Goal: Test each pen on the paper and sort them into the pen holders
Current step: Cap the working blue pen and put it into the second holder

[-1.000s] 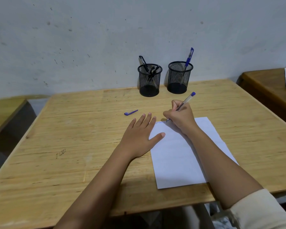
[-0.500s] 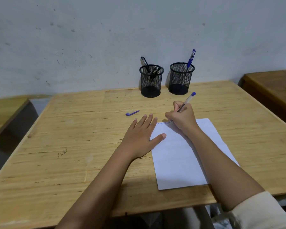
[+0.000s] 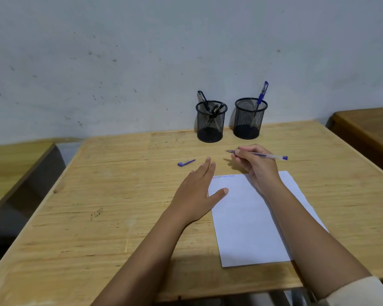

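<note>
Two black mesh pen holders are standing side by side at the far edge of the wooden desk [image 3: 111, 217], against a grey, scuffed wall [image 3: 142, 51] that is filling the upper half of the frame. The left pen holder [image 3: 210, 122] is containing several dark pens; the right pen holder [image 3: 249, 119] is containing one blue pen [image 3: 262, 93] that is leaning to the upper right. Parts of two other wooden surfaces are showing, one at the left edge and one at the right edge of the frame.

A white sheet of paper [image 3: 248, 221] is lying flat on the desk at centre right, with a short line of blue scribble [image 3: 223, 176] along its top edge. A blue pen cap [image 3: 185, 163] is lying on the bare wood left of centre, apart from the paper.

The right hand [image 3: 255, 164] is closed around a clear-barrelled pen [image 3: 258, 154], gripping it between thumb and fingers. The pen is lying nearly level above the desk, above the paper's top edge, its uncapped tip pointing left and its blue end pointing right.

The left hand [image 3: 198, 191] is open and flat, fingers together and pointing toward the pen cap without touching it. Its thumb is resting on the upper left corner of the paper; it is holding nothing.
</note>
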Tool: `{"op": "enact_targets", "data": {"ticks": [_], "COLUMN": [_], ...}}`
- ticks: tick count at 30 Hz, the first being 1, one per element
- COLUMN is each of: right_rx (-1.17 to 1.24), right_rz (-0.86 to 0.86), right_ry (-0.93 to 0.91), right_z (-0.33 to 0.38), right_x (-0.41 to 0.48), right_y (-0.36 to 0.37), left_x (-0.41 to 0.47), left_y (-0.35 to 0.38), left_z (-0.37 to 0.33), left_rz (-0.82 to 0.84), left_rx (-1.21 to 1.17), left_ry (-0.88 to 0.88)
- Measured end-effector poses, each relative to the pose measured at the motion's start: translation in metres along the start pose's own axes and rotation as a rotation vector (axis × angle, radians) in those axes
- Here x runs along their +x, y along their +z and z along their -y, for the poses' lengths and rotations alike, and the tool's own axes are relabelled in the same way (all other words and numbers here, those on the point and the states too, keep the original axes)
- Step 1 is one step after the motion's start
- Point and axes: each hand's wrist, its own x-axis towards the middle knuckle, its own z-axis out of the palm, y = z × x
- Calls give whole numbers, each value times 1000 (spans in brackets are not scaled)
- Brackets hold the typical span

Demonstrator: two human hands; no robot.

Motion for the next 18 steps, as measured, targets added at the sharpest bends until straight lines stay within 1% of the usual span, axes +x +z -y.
{"op": "enact_targets", "data": {"ticks": [2, 3, 5, 6, 7, 9, 10, 12, 15, 18], "right_rx": [40, 48, 65, 70, 71, 70, 62, 31, 6, -16], "right_rz": [12, 14, 21, 25, 28, 40, 54, 79, 84, 108], "right_ry": [24, 35, 45, 49, 54, 69, 73, 73, 54, 13], "right_z": [1, 2, 6, 8, 11, 16, 19, 25, 33, 35], "right_x": [0, 0, 1, 1, 1, 2, 2, 2, 0, -5], "right_y": [0, -1, -1, -1, 0, 1, 2, 4, 5, 5], "left_x": [2, 4, 11, 15, 20, 29, 32, 36, 37, 31], "left_y": [-5, -8, -15, -19, -22, -27, -29, -31, -33, -35], "left_z": [4, 8, 19, 24, 29, 37, 40, 44, 41, 24], "left_rz": [-113, -189, -330, -367, -374, -329, -309, -319, -382, -414], "left_rx": [-149, -158, -87, -49, -13, 47, 59, 28, -129, -436], "left_ry": [-33, -58, -123, -159, -191, -233, -238, -207, -149, -125]}}
